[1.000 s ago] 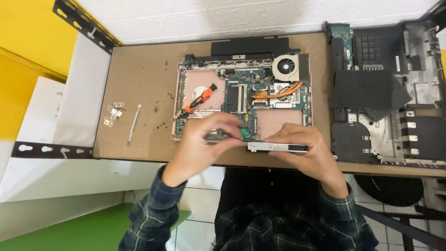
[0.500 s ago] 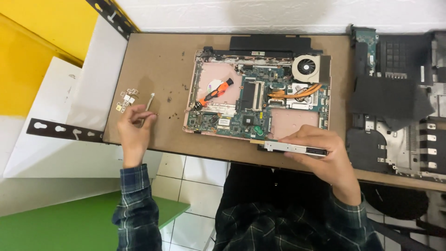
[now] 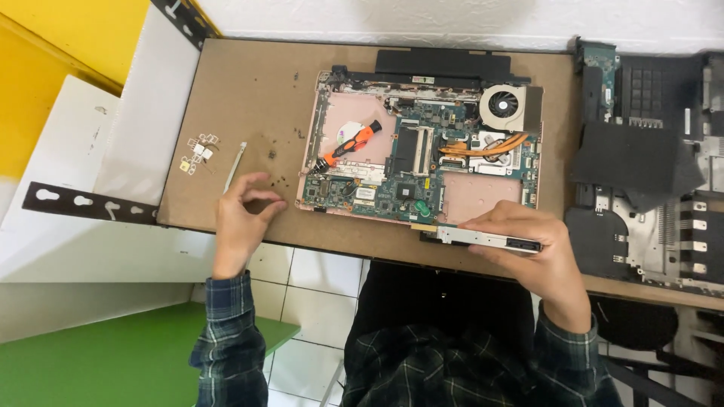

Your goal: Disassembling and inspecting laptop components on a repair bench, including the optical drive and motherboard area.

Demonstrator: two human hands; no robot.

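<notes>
An opened laptop base [image 3: 377, 192] with its bare circuit board lies on a brown board [image 3: 241, 90]. My right hand [image 3: 539, 252] grips a slim silver optical drive [image 3: 483, 237] at the laptop's front right edge. My left hand [image 3: 240, 218] hovers over the board's front edge, just left of the laptop, with fingers loosely curled and nothing seen in them. An orange-handled screwdriver [image 3: 351, 143] rests on the laptop's left half. A round cooling fan [image 3: 504, 105] sits at its back right corner.
A cluster of small metal parts [image 3: 197, 154] and a thin metal strip [image 3: 235, 164] lie left of my left hand. Dark laptop casing pieces [image 3: 648, 166] fill the right side. A black perforated bar [image 3: 83, 202] lies on white panels at the left.
My left hand left the optical drive, went to the small parts at the left, and has now come back toward the laptop. My right hand kept hold of the drive.
</notes>
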